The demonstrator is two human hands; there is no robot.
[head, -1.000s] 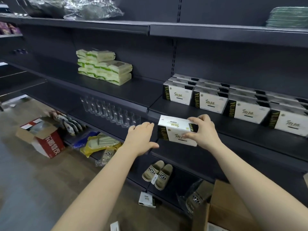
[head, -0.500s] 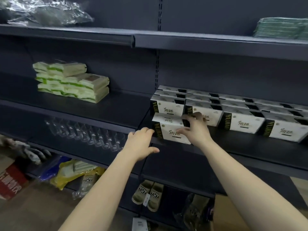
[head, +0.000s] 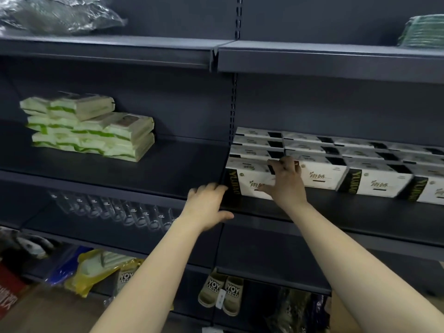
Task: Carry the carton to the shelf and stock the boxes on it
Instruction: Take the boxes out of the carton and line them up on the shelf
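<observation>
The right grip (head: 286,179) is closed on the box (head: 247,173), with fingers curled over its top edge and the thumb spread low on the front face. A second ago it held that box in the air, short of the shelf (head: 360,212). Now the box stands on the shelf at the left end of the front row (head: 374,181), so it looks all but stocked. The box extends from the grip toward 9 o'clock. The left grip (head: 206,205) is open at the box's 7 o'clock, fingertips just beside its dark end.

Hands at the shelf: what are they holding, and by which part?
The right hand grips the white-and-black cardboard box at its right end; left hand holds nothing.
</observation>
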